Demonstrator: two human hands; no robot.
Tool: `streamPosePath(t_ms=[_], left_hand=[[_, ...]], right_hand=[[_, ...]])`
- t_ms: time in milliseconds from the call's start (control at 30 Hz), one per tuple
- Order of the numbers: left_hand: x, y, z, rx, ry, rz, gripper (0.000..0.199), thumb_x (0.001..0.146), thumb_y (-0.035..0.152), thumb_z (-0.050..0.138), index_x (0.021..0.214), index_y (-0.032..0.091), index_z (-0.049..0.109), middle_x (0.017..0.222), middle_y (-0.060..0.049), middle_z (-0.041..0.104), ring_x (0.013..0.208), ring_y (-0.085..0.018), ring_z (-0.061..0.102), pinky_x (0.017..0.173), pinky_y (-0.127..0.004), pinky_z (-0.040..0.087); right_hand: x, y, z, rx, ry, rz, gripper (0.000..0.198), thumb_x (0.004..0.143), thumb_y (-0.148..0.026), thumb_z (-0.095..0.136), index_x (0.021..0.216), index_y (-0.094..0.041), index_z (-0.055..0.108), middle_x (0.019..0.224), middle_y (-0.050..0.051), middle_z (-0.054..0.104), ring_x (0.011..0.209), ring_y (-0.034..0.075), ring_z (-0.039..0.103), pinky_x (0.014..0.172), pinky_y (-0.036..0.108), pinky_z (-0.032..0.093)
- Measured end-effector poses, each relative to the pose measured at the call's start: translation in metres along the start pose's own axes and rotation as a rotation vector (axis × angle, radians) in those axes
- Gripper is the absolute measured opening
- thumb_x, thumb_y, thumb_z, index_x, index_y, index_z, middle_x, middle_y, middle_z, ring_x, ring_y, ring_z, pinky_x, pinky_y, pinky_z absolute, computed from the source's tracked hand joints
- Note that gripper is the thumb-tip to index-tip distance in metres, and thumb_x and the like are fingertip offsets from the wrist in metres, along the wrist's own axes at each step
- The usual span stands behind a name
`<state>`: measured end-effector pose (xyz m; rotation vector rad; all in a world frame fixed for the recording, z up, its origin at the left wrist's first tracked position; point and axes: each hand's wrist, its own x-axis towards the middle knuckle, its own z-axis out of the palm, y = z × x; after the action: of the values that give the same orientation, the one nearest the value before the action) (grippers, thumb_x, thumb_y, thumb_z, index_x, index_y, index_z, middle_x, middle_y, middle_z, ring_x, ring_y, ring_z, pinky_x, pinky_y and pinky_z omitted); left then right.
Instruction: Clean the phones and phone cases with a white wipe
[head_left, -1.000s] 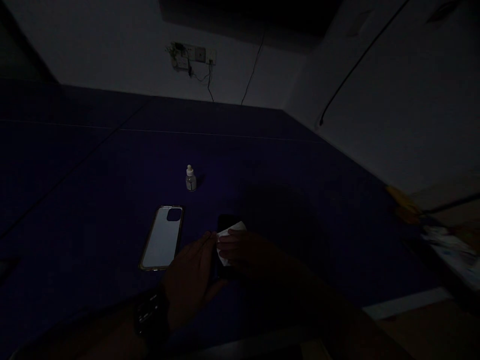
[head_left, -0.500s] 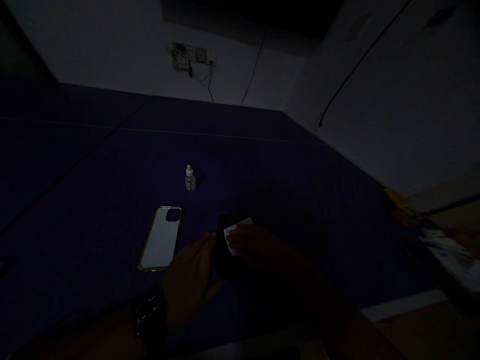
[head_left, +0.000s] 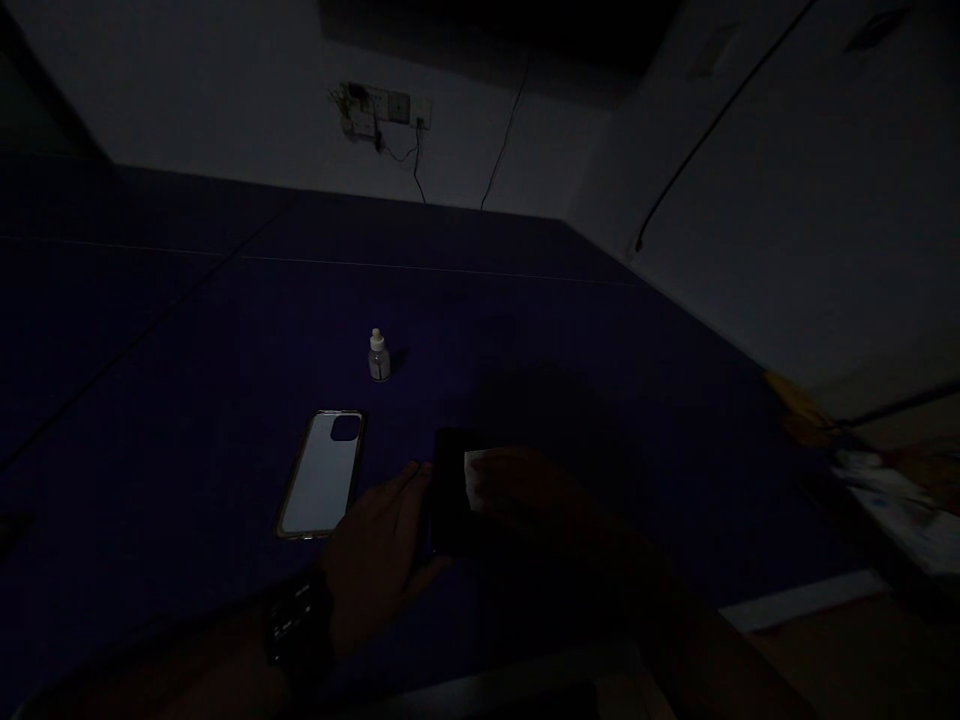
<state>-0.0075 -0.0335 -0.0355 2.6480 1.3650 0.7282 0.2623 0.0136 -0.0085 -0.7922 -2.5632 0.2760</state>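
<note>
A dark smartphone [head_left: 450, 500] lies flat on the deep blue surface in front of me. My left hand [head_left: 379, 550], with a watch on its wrist, holds the phone at its left side, the thumb by the bottom edge. Under the fingers of my right hand [head_left: 521, 490] is a small white wipe [head_left: 472, 482], pressed onto the phone's face; much of the wipe and the phone's right side are hidden in shadow. Left of my left hand rests a clear phone case [head_left: 321, 475] with a pale back and a camera cutout. Behind stands a small dropper bottle [head_left: 379, 362], upright.
Wall sockets [head_left: 386, 108] with cables sit on the far wall. A dark cable [head_left: 697, 145] runs down the right wall. Yellow cloth-like material [head_left: 796, 408] and white clutter [head_left: 892, 500] lie at the right edge. The room is very dim.
My right hand has moved slightly right across the phone with the wipe, and less of the wipe shows. My left hand stays in place.
</note>
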Motion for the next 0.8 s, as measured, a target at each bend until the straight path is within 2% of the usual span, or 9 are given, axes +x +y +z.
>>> streamPosePath(t_ms=[133,267,433,500,600,700,800], left_hand=[[-0.001,-0.001,0.001,0.011,-0.002,0.006,0.071,0.094,0.042,0.058,0.151,0.012,0.03,0.144,-0.022,0.055,0.131,-0.035,0.055,0.097,-0.051,0.053],[-0.002,-0.003,0.003,0.036,-0.011,0.023,0.072,0.095,0.044,0.056,0.152,0.012,0.027,0.143,-0.022,0.055,0.13,-0.035,0.056,0.097,-0.05,0.053],[-0.001,-0.003,0.002,0.029,-0.007,0.012,0.071,0.094,0.042,0.056,0.152,0.013,0.027,0.144,-0.021,0.055,0.131,-0.034,0.055,0.098,-0.049,0.053],[-0.001,-0.003,0.002,0.025,-0.006,0.009,0.071,0.094,0.042,0.057,0.152,0.013,0.028,0.144,-0.021,0.054,0.131,-0.034,0.056,0.099,-0.049,0.053],[-0.001,-0.004,0.001,0.032,-0.012,0.028,0.069,0.095,0.043,0.056,0.15,0.011,0.029,0.143,-0.022,0.055,0.13,-0.035,0.056,0.098,-0.05,0.053],[-0.001,-0.004,0.002,0.034,0.0,0.053,0.068,0.096,0.043,0.053,0.15,0.009,0.029,0.142,-0.023,0.056,0.131,-0.035,0.055,0.097,-0.051,0.054],[-0.002,-0.005,0.004,0.019,0.007,0.042,0.068,0.096,0.042,0.053,0.151,0.01,0.028,0.144,-0.022,0.055,0.133,-0.035,0.053,0.098,-0.05,0.053]], right_hand=[[-0.006,-0.021,-0.003,-0.045,-0.059,-0.036,0.029,0.102,-0.025,0.052,0.129,-0.025,0.063,0.132,0.007,0.068,0.133,0.019,0.054,0.112,0.043,0.043],[-0.009,-0.036,0.004,0.065,-0.123,-0.109,0.029,0.105,-0.023,0.045,0.128,-0.024,0.063,0.131,0.005,0.069,0.133,0.015,0.054,0.112,0.036,0.044],[-0.019,-0.024,0.012,0.053,-0.098,-0.004,0.035,0.102,-0.017,0.047,0.132,-0.028,0.062,0.132,0.003,0.068,0.129,0.017,0.058,0.111,0.039,0.048],[-0.021,-0.022,0.009,0.042,-0.101,0.021,0.036,0.102,-0.016,0.045,0.132,-0.025,0.062,0.131,0.004,0.069,0.126,0.018,0.06,0.109,0.039,0.05],[-0.019,-0.027,0.004,0.061,-0.14,-0.016,0.035,0.103,-0.017,0.043,0.132,-0.018,0.062,0.131,0.008,0.069,0.123,0.018,0.062,0.107,0.037,0.051],[-0.016,-0.029,0.005,0.028,-0.104,-0.062,0.036,0.102,-0.015,0.043,0.133,-0.017,0.062,0.129,0.009,0.069,0.122,0.019,0.062,0.105,0.039,0.052],[-0.015,-0.026,0.006,-0.053,-0.073,0.002,0.036,0.097,-0.012,0.048,0.129,-0.018,0.064,0.126,0.011,0.071,0.115,0.021,0.065,0.098,0.04,0.055]])
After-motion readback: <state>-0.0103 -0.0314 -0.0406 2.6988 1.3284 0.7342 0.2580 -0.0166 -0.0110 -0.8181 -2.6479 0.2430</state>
